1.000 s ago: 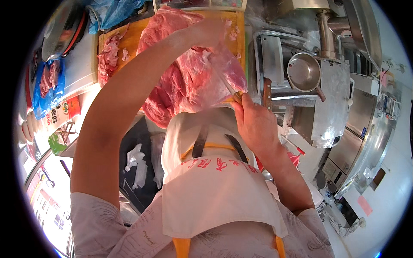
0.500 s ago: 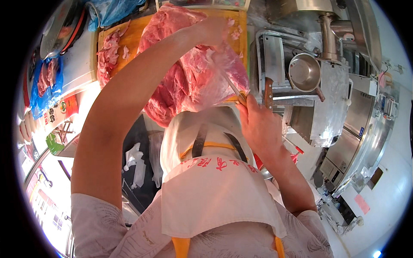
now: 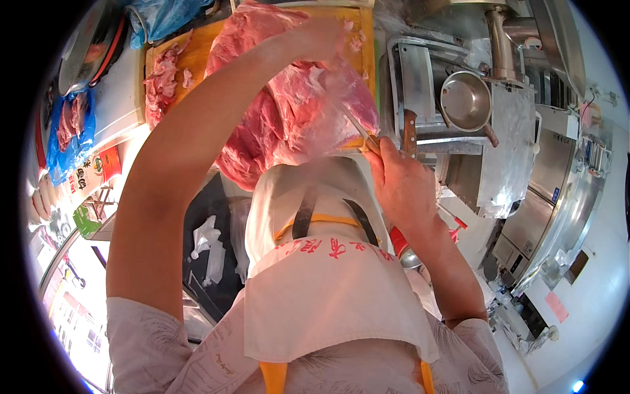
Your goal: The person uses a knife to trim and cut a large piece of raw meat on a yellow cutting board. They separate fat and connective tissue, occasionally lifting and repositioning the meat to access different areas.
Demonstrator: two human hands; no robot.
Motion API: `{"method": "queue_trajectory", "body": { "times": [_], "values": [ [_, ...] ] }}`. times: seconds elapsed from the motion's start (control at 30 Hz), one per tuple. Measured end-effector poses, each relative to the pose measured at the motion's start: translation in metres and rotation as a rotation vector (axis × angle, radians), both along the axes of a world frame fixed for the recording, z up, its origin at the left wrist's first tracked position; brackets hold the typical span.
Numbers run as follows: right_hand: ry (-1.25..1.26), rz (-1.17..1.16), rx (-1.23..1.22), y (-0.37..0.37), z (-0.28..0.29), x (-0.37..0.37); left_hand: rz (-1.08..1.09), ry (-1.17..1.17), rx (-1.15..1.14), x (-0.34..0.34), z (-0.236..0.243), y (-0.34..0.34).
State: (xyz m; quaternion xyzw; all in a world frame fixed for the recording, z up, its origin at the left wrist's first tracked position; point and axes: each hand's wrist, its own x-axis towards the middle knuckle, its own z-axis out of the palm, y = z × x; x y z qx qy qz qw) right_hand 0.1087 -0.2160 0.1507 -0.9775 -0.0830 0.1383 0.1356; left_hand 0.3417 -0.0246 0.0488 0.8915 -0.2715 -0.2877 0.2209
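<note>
A large slab of raw red meat (image 3: 282, 125) with pale fat lies across a wooden cutting board (image 3: 369, 39). My left arm reaches over it, and my left hand (image 3: 326, 41) is closed on the meat's upper right part; its fingertips are blurred and blend with the flesh. At the slab's lower right edge, my right hand (image 3: 405, 180) is wrapped round the handle of a knife (image 3: 359, 129). The thin blade points up and left into the pale layer, and its tip is hidden in the meat.
Meat scraps (image 3: 162, 82) lie on the board's left. To the right, a metal tray (image 3: 394, 72) holds a cleaver (image 3: 415, 79) with a wooden handle; a steel pot (image 3: 464, 102) stands beside it, near a metal grinder (image 3: 504, 46). Meat in a blue bag (image 3: 62, 154) is at far left.
The view has shifted slightly. My right hand and the knife stay at the lower right edge of the meat, and my left hand keeps its place on top.
</note>
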Motion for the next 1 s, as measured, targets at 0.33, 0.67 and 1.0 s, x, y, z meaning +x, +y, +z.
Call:
{"method": "queue_trajectory", "body": {
  "times": [0.33,0.67,1.0],
  "values": [
    [0.047,-0.03,0.125,-0.011,0.004,-0.001,-0.026,-0.077,0.027,0.001,-0.007,-0.002],
    [0.09,-0.018,0.214,-0.036,0.005,-0.009,0.048,0.0,0.053,-0.002,0.0,-0.001],
    [0.15,-0.037,0.206,-0.045,-0.017,-0.011,0.261,0.143,-0.138,-0.01,-0.001,0.002]
  ]
}}
